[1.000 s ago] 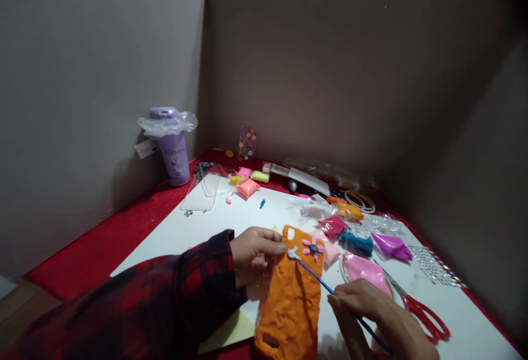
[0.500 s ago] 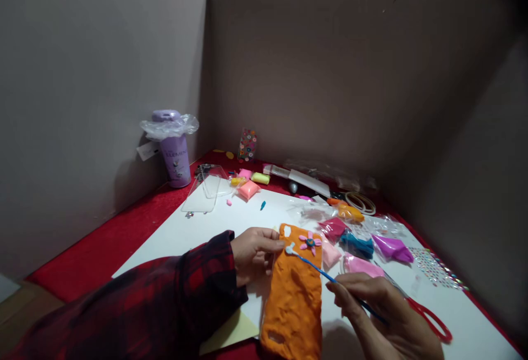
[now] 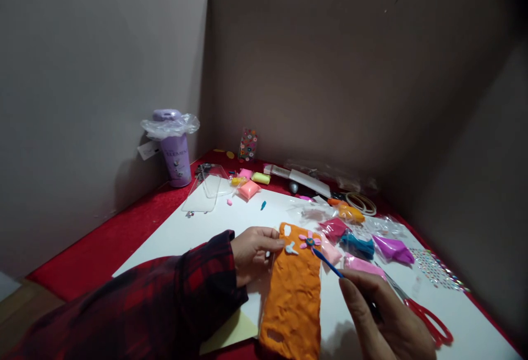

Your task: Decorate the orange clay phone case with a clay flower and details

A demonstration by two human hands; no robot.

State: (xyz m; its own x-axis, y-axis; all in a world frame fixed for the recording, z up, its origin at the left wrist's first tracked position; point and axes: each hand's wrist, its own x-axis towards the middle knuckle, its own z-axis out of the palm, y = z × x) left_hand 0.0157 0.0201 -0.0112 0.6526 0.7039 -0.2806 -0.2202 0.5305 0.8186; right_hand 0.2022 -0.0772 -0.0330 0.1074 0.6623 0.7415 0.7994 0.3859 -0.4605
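Observation:
An orange clay-covered phone case (image 3: 293,299) lies in front of me, tilted slightly. Near its top are a pink clay flower (image 3: 309,241) with a blue centre and a small pale blue clay piece (image 3: 291,248). My left hand (image 3: 256,253) pinches the case's upper left edge between thumb and fingers. On the right, my right hand (image 3: 383,310) grips a thin blue tool (image 3: 329,262), its tip close to the flower's lower right petals. Whether the tip touches the flower is hard to tell.
Bagged clay (image 3: 357,244) and red-handled scissors (image 3: 429,321) lie to the right, beside a gem sheet (image 3: 439,269). Clear cases (image 3: 202,192) and a purple cup (image 3: 176,159) stand back left. More clay packs (image 3: 248,189) sit behind. Grey walls (image 3: 309,63) enclose the table.
The blue tool has moved right, from the pale blue clay piece to beside the flower. My right hand has shifted slightly with it. My left hand keeps its hold on the case.

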